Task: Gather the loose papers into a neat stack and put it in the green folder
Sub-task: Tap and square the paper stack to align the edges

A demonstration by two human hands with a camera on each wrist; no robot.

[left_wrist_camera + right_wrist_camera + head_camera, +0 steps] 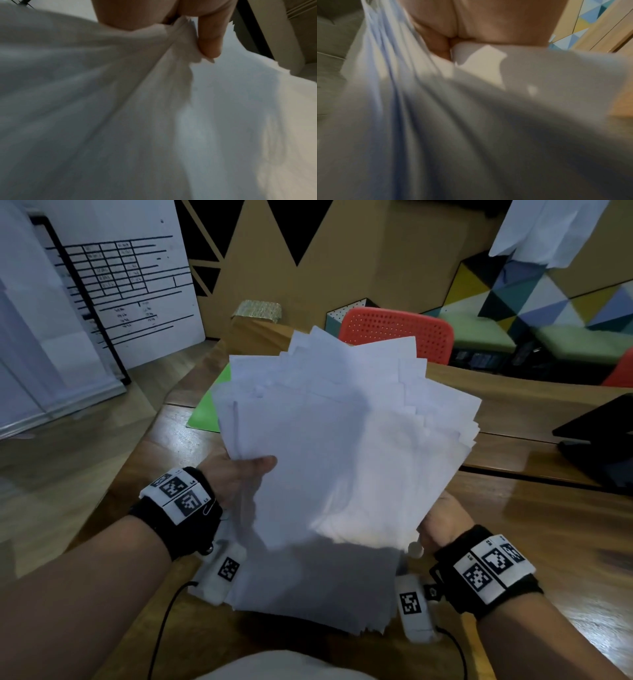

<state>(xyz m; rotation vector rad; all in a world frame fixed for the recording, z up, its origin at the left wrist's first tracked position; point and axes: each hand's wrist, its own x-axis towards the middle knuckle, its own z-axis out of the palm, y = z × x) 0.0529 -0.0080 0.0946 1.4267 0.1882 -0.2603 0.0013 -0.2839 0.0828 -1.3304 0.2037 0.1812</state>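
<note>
**Fanned sheets held over the wooden counter**

Behind the brown wooden counter (534, 529) an orange perforated plastic chair (397, 335) is standing, and a dark laptop (603, 436) is sitting at the right edge. I am holding the untidy fan of white loose papers (342, 446) up off the counter with both hands, the sheets splayed at uneven angles with their corners sticking out along the top and right. My left hand (236, 474) is gripping the left lower edge, thumb lying across the front sheet; in the left wrist view the thumb (211, 40) is pinching the bunched paper edges (180, 44) against the fingers. My right hand (442, 525) is holding the lower right corner, mostly hidden behind the sheets; the right wrist view is showing paper (471, 121) wedged into the closed grip of that hand (471, 24). The bright green flat folder (210, 405) is lying on the counter beyond the papers, to the left, largely covered by them from my viewpoint.
</note>
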